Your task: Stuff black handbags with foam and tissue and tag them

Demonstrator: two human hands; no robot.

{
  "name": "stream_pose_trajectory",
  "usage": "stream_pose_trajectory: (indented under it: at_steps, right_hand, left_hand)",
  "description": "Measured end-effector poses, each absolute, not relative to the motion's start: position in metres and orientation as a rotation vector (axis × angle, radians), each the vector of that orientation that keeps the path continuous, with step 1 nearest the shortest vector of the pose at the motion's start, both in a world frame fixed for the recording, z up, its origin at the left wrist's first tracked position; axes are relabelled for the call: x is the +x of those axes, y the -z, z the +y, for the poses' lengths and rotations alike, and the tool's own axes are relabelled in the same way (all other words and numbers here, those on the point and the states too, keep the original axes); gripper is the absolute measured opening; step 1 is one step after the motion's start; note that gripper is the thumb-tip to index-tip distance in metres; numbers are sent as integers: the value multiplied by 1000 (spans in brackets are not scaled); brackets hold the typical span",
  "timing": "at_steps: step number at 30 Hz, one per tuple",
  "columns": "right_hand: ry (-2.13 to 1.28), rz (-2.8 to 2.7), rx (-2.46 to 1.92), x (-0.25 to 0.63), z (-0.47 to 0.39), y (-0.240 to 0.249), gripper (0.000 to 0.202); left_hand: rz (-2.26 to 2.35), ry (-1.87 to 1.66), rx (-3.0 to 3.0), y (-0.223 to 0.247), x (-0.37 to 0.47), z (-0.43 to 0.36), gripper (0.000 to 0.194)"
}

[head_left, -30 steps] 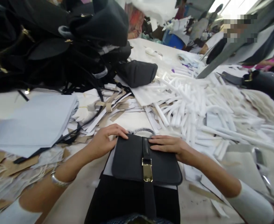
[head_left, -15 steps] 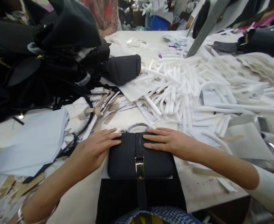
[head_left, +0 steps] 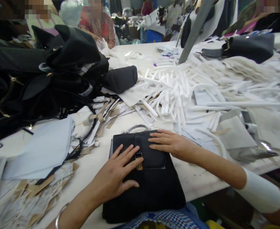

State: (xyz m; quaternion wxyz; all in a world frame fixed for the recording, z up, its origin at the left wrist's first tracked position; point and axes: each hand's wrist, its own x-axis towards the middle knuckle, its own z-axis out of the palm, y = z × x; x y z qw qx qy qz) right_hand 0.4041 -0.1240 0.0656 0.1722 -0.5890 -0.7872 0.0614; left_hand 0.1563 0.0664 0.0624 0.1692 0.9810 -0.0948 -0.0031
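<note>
A black bag (head_left: 154,187) lies at the table's front edge, its flap (head_left: 151,151) folded down over the upper part. My left hand (head_left: 121,168) rests on the flap's left side with fingers spread, fingertips at the gold buckle (head_left: 140,166) and partly hiding it. On the upper right of the flap lies my right hand (head_left: 171,143), palm down, fingers stretched out. A wrapped handle (head_left: 137,127) curves out behind the bag's top edge. Neither hand grips anything.
Black bags (head_left: 68,47) are heaped at the left. White tubes (head_left: 171,92) cover the middle and right. Pale sheets (head_left: 42,146) lie left, above paper and string scraps (head_left: 39,197). A grey post (head_left: 194,31) leans behind. People are across the table.
My left hand has moved down and right, from the flap's top left corner to the buckle. My right hand still lies on the flap's upper right. The camera view has tilted up.
</note>
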Motion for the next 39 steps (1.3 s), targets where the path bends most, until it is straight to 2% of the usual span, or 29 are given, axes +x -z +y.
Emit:
stream_pose_trajectory:
  at_steps: [3, 7, 11, 13, 22, 29, 39]
  right_hand:
    - [-101, -1993, -1705, 380, -147, -62, 50]
    - [1, -1585, -1817, 337, -173, -51, 38]
    - [67, -1452, -1831, 309, -184, -38, 28]
    - [149, -1474, -1847, 304, -184, -35, 24]
    - [642, -1765, -1934, 293, -176, -50, 20]
    - [628, -1904, -2097, 275, -144, -50, 19]
    - [719, -1981, -1993, 282, -139, -40, 20]
  left_hand:
    - [-298, -34, 2796, -63, 154, 64, 70]
    - [-299, -64, 2820, -61, 154, 58, 72]
    - [-237, -108, 2840, -61, 154, 50, 40]
    - [-179, -113, 2800, -66, 156, 48, 32]
    - [1, 59, 2422, -109, 178, 65, 46]
    - [-26, 84, 2442, -113, 185, 73, 50]
    - [-134, 83, 2463, -113, 180, 72, 46]
